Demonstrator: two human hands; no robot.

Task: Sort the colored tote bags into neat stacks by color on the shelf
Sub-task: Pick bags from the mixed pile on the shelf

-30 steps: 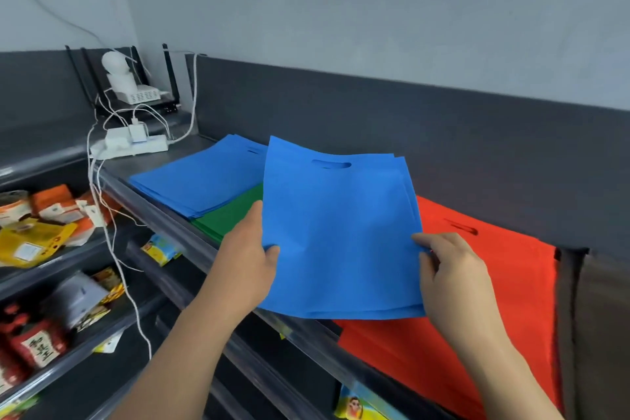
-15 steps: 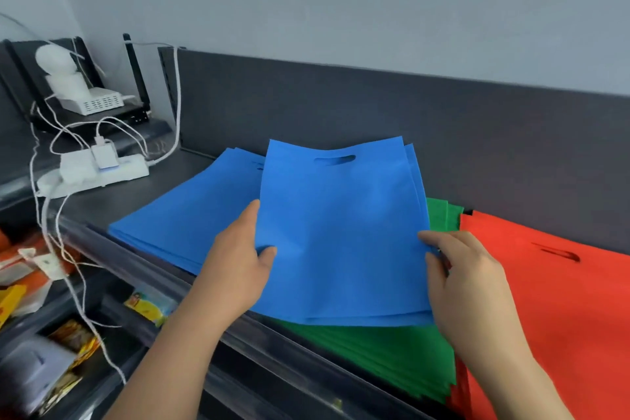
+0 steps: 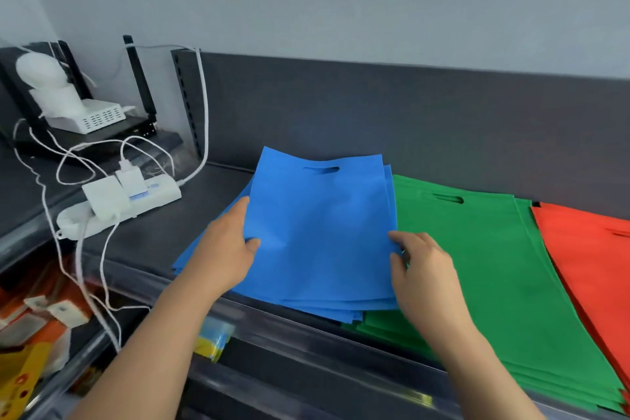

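Note:
A bundle of blue tote bags (image 3: 320, 232) lies over the blue stack on the dark shelf (image 3: 146, 242). My left hand (image 3: 225, 252) grips its left edge, thumb on top. My right hand (image 3: 422, 262) pinches its right edge. The bundle's lower right corner overlaps a green stack of tote bags (image 3: 484, 269). To the right of the green lies a red stack of tote bags (image 3: 593, 256), cut off by the frame. The lower blue bags show only as a sliver at the left, under my left hand.
A white power strip (image 3: 122, 204) with plugs and cables sits on the shelf's left end. Behind it stand a black router and a white camera (image 3: 51, 82). Lower shelves at left hold orange and yellow packets (image 3: 27, 361). A dark back panel runs behind the stacks.
Both hands have carried the blue bundle left and down onto the blue stack. The green stack, mostly covered before, now shows in full beside it.

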